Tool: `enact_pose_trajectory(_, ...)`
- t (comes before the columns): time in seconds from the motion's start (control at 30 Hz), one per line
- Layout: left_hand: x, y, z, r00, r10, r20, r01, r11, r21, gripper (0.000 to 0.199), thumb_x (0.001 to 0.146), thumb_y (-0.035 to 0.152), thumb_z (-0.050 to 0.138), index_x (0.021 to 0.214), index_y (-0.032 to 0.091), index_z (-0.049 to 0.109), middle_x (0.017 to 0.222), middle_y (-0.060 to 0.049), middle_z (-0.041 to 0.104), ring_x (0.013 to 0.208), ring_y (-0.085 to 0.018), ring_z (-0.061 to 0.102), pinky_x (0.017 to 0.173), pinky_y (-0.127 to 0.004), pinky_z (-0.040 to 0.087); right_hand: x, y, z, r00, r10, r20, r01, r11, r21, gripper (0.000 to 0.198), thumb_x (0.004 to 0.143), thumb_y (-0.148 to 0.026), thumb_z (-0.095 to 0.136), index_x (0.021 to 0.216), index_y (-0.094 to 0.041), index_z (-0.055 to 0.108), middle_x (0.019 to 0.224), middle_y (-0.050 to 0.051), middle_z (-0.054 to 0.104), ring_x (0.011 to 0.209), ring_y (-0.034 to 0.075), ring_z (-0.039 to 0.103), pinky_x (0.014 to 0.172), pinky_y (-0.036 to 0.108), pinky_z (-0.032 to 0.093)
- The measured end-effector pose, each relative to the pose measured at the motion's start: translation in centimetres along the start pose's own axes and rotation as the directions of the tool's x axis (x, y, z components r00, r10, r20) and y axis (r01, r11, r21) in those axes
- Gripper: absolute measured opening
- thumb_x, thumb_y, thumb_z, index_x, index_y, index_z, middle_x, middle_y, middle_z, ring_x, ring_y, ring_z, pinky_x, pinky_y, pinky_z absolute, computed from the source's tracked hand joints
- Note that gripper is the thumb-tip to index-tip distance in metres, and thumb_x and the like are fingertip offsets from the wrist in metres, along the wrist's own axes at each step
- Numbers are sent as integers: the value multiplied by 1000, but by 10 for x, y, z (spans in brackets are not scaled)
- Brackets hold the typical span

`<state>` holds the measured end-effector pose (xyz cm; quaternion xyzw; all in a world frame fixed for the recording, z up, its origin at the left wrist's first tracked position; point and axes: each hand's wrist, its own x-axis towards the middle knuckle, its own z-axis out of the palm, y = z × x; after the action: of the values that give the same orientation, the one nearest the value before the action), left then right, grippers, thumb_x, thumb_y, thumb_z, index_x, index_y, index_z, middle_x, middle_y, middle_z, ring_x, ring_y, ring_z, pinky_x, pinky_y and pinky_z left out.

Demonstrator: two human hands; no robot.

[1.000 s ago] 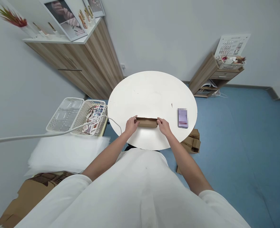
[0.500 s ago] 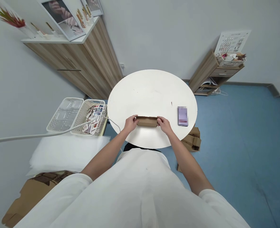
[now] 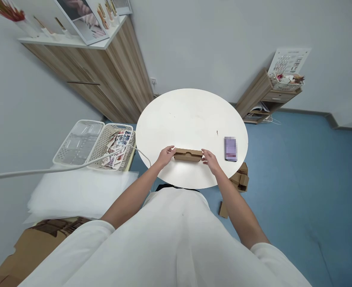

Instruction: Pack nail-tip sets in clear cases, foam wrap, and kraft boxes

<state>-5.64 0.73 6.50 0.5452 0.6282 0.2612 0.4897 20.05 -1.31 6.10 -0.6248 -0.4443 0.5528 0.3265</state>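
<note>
A small brown cardboard box [image 3: 188, 155] is near the front edge of the round white table [image 3: 190, 107]. Its lid flap, with a half-round notch, lies folded over the top. My left hand [image 3: 165, 156] holds the box's left end, fingers bent around the corner. At the opposite end, my right hand [image 3: 211, 159] has bent fingers against the right corner. Both hands keep the box between them. To the right of my right hand lies a purple rectangular item [image 3: 230, 149], its surface blurred out.
Left of the table, a white basket [image 3: 96, 164] holds printed sheets beside a clear-filled basket [image 3: 81, 139]. A white cable [image 3: 59, 170] crosses there. Folded cardboard boxes [image 3: 240, 177] lie on the floor at right. Wooden cabinets [image 3: 124, 75] stand behind.
The box's lid flap, upright at the back before, is now folded forward over the top. My right hand's fingers have loosened slightly at the corner. The view has shifted a little.
</note>
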Motion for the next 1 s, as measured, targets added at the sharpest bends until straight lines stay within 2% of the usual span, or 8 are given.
enact_pose_trajectory(0.07, 3, -2, 0, 997, -69, 33, 70, 997, -32, 59, 79, 60, 39, 119, 20, 51, 111, -10, 57, 85, -18, 58, 71, -29, 45, 2, 0, 3, 996, 89, 3, -89, 995, 34, 48, 78, -55, 44, 115, -28, 54, 112, 5, 56, 70, 12, 59, 61, 26, 48)
enact_pose_trajectory(0.17, 5, -8, 0, 990, -75, 121, 74, 997, 16, 59, 77, 60, 43, 119, 20, 51, 111, -10, 58, 88, -20, 58, 70, -30, 45, 2, 3, 12, 992, 130, 6, -130, 992, -4, 47, 76, -53, 49, 115, -26, 53, 112, 6, 58, 71, 13, 61, 62, 26, 48)
enact_pose_trajectory(0.3, 1, -19, -3, 994, 6, 112, -16, 997, 82, 57, 78, 54, 47, 123, 20, 46, 111, -10, 59, 95, -21, 56, 77, -31, 45, -6, 10, 29, 996, 45, -76, -54, 991, -121, 49, 79, -47, 47, 121, -23, 48, 112, 8, 59, 77, 15, 62, 71, 30, 48)
enact_pose_trajectory(0.43, -4, -25, -8, 993, 35, 110, -47, 993, 109, 52, 80, 49, 47, 123, 19, 46, 111, -10, 59, 99, -21, 56, 77, -31, 46, -14, 11, 40, 988, -25, -151, -10, 975, -224, 43, 80, -41, 46, 119, -22, 50, 109, 8, 61, 77, 16, 62, 76, 33, 48)
enact_pose_trajectory(0.57, -10, -34, -12, 991, 102, 83, -110, 989, 98, 45, 77, 33, 55, 120, 20, 47, 112, -8, 59, 95, -19, 59, 80, -31, 47, -24, 14, 50, 983, -97, -157, 51, 960, -275, 38, 75, -29, 53, 112, -22, 54, 107, 6, 62, 84, 17, 62, 79, 34, 47)
enact_pose_trajectory(0.67, -20, -49, -14, 988, 142, 57, -146, 985, 88, 46, 73, 21, 59, 117, 22, 48, 114, -6, 58, 96, -18, 59, 82, -33, 48, -34, 23, 64, 975, -133, -180, 84, 963, -255, 39, 70, -21, 54, 109, -22, 54, 108, 6, 62, 90, 18, 61, 81, 34, 48)
enact_pose_trajectory(0.77, -30, -63, -13, 987, 149, 56, -154, 984, 85, 46, 73, 17, 58, 117, 23, 46, 117, -6, 57, 100, -19, 58, 84, -34, 47, -45, 36, 83, 960, -132, -248, 85, 977, -194, 40, 69, -20, 53, 109, -22, 52, 109, 6, 61, 96, 18, 60, 81, 34, 48)
enact_pose_trajectory(1.0, -45, -79, 3, 987, 107, 120, -119, 988, 98, 64, 72, 26, 60, 129, 18, 32, 128, -13, 49, 115, -22, 48, 92, -35, 41, -66, 57, 108, 914, -21, -406, -18, 996, -93, 39, 71, -31, 53, 108, -19, 50, 111, 9, 60, 103, 20, 56, 83, 33, 47)
